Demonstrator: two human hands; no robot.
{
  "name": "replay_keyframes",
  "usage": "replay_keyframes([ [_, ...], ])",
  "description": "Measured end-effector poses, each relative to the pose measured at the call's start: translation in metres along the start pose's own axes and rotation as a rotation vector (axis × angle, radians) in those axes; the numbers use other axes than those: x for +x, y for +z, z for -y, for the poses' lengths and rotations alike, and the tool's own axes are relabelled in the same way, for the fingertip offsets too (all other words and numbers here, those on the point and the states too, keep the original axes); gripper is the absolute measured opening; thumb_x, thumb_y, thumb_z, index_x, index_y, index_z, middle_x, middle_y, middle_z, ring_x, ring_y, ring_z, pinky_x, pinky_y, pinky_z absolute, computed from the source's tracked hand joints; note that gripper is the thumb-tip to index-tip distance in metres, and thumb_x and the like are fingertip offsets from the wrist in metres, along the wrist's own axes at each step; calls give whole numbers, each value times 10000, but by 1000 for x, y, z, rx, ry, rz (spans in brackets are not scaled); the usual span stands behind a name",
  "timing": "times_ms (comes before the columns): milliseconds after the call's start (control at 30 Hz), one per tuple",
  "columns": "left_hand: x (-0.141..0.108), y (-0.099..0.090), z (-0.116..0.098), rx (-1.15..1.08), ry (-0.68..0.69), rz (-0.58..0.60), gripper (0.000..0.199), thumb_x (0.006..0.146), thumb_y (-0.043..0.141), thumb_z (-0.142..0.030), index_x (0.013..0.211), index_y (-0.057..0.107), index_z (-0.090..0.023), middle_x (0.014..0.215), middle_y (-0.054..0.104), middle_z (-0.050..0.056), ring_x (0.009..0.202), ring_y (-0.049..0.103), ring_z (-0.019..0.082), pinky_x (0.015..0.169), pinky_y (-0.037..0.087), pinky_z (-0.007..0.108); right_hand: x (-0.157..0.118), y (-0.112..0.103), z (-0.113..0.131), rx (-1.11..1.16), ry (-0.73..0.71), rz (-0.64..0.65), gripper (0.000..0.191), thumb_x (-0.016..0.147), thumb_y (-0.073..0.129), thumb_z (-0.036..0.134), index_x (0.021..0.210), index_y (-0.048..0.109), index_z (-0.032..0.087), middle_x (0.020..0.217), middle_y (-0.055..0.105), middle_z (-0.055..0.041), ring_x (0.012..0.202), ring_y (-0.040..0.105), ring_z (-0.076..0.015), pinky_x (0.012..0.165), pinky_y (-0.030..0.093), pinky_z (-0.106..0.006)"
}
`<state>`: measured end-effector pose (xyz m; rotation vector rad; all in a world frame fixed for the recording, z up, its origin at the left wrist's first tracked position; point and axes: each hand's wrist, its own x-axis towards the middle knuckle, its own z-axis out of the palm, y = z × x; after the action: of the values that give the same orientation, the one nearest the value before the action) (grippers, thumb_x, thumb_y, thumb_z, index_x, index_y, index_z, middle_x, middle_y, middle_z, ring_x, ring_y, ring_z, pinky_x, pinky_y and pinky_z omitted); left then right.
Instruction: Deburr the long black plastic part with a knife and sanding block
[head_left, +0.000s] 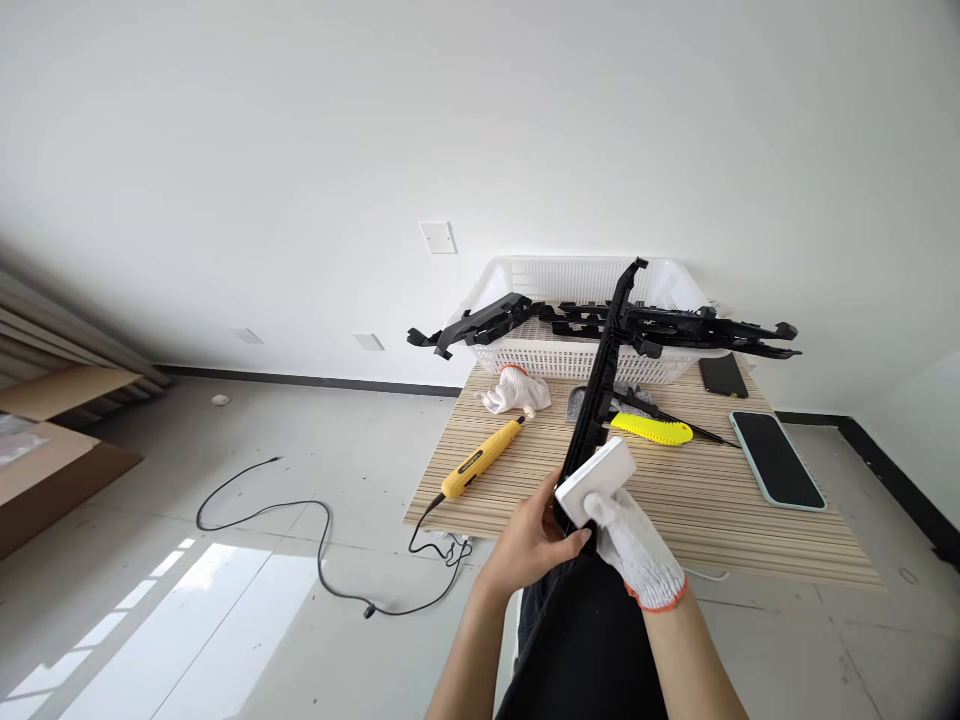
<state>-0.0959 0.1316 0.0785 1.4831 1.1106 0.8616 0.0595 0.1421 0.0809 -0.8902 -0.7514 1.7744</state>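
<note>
My bare left hand (531,538) is closed round the near end of a long black plastic strip (598,390), which slants up over the table to the basket. In my gloved right hand (634,540) is a white block (598,478), lying against the strip just above my left hand. Left of the strip, a yellow corded tool (481,459) rests on the table. A yellow-handled knife or scraper (654,430) lies to the right of it, beside a grey cloth (576,404) partly hidden under the strip.
More black strips (697,328) lie across a white basket (517,358) at the wall. A crumpled glove (517,392) and two phones, one light-cased (778,460), one dark (723,376), are on the striped table (780,548). A black cable (322,540) trails over the floor; cardboard (56,470) stands left.
</note>
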Motion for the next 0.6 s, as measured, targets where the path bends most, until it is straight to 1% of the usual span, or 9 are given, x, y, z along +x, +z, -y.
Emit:
replay_keyframes([
  [67,0,0,0,15,-11,-1,621,791,699,-299,1348,445,-195,892,614,10,642,529,116,536,448,222,0,0,0,32,-36,-27,344,705,775,489,930,710,237,848,724,-47,954,662,-267,858,526,-380],
  [133,0,0,-1,4,5,-4,625,775,709,-276,1340,453,-200,958,622,24,709,561,135,582,474,232,0,-1,1,-25,19,36,352,682,800,464,940,720,238,825,724,-44,923,670,-268,828,537,-381],
  [200,0,-1,0,-13,14,-2,622,770,715,-269,1332,458,-200,966,618,25,734,568,142,601,481,235,1,-2,0,-58,62,96,351,664,819,440,934,729,234,827,730,-51,898,676,-270,812,543,-385],
  [300,1,-1,2,-12,-1,21,644,790,702,-283,1367,427,-200,899,599,12,659,532,118,558,452,228,4,-2,0,61,-12,40,381,709,770,501,970,720,229,945,744,-75,981,664,-282,851,535,-404],
  [367,1,0,3,-10,-9,20,659,789,705,-281,1376,419,-193,876,591,11,642,514,113,545,435,226,5,-1,-2,76,-12,21,391,704,789,462,1005,709,225,995,742,-77,1026,653,-283,876,526,-402],
  [433,1,0,3,-4,-2,3,639,786,708,-281,1360,442,-189,872,590,12,647,509,114,539,420,223,6,-1,-3,46,19,22,389,684,822,392,1014,704,222,997,743,-70,1007,662,-275,875,521,-388],
  [467,1,0,3,-2,4,-2,632,788,707,-284,1358,448,-194,886,593,16,654,512,115,538,417,222,6,-2,-3,51,20,12,376,691,817,395,1005,704,221,982,745,-67,986,668,-273,868,522,-387],
  [533,1,1,1,0,10,-4,645,792,704,-287,1374,440,-206,931,601,26,675,524,120,546,427,224,6,-3,-4,104,-9,-15,369,727,771,462,997,701,221,961,745,-68,961,674,-274,854,523,-394],
  [600,1,1,-1,-10,5,-3,651,785,712,-289,1371,442,-197,944,604,33,703,538,130,571,450,233,5,-4,-4,97,-4,-6,376,731,761,477,1000,699,223,957,743,-70,953,675,-277,837,525,-398],
])
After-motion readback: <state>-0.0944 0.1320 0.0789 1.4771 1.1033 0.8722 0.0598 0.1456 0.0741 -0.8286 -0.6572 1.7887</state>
